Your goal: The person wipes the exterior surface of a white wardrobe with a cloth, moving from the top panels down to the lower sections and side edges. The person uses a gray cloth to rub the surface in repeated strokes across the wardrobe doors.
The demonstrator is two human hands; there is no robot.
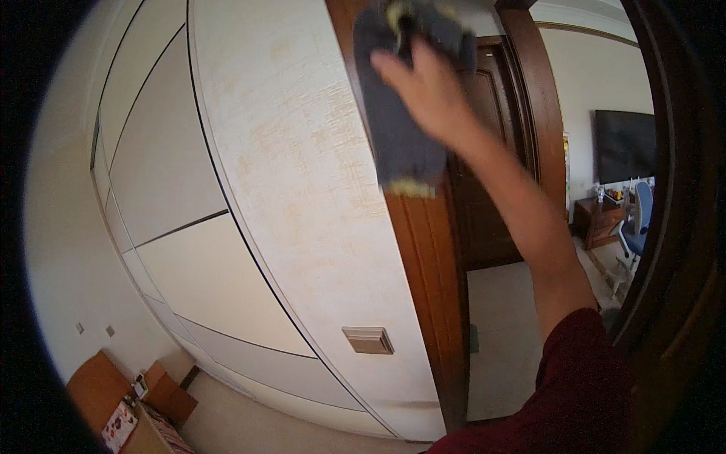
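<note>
My right hand [434, 96] is raised at the top of the view, reaching up from a dark red sleeve. It is on a dark grey flat pad [405, 130] with pale yellow along its lower edge. Thumb and forefinger spread near a dark round part with yellow around it, at the pad's upper end. Blur hides the detail, and the other fingertips are not visible. Behind the pad stands the brown wooden door frame [434, 272], beside a textured cream wall [306, 227]; contact between pad and frame cannot be made out. My left hand is out of view.
A light switch [367, 340] sits low on the wall. Large cream wardrobe panels [221, 272] run along the left. Beyond the opening are a dark wooden door [488, 215], a television [624, 146] and a blue chair [635, 227]. A bed headboard [101, 374] is at lower left.
</note>
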